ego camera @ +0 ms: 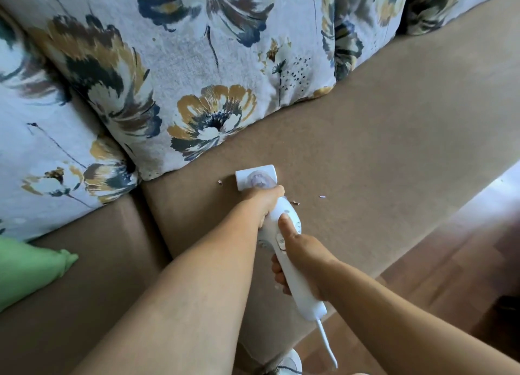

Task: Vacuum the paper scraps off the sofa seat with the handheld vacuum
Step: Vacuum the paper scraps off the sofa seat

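Handheld vacuum in both hands

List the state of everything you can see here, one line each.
Handheld vacuum: gripped by both hands, nozzle down on the sofa seat.
Left hand: curled round the neck.
Right hand: curled round the handle.
Paper scraps: three lying loose beside the nozzle.

Home living room: brown sofa, floral cushions, wood floor.
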Demonstrator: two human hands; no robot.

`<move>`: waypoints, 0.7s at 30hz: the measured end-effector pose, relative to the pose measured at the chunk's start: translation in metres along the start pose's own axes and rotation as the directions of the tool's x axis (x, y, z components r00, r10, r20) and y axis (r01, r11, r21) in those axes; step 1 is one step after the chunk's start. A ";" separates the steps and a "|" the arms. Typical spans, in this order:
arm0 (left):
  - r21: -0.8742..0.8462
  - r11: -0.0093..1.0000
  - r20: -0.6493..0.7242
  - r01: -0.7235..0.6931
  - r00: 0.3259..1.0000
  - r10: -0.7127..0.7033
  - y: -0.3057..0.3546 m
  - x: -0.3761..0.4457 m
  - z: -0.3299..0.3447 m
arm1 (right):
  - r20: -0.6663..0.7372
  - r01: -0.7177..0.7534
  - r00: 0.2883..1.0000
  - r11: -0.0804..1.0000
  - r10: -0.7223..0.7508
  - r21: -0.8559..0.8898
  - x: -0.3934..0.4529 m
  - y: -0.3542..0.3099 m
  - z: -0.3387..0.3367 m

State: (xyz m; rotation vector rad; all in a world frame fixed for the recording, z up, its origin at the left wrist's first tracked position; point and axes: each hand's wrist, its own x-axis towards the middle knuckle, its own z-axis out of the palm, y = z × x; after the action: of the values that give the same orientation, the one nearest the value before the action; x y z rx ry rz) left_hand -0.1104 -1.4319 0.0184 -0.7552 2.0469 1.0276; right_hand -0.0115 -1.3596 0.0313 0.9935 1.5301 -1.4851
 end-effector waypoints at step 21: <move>0.197 0.974 0.143 -0.116 0.986 0.088 -0.095 -0.083 0.025 | -0.191 0.073 0.981 0.968 -0.027 0.238 -0.075 0.123 0.046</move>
State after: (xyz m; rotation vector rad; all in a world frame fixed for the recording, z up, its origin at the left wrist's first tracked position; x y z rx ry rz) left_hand 0.0170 -1.4451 0.0339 -0.4665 2.0537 0.8813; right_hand 0.1316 -1.4052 0.0496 1.2768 1.5357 -1.6864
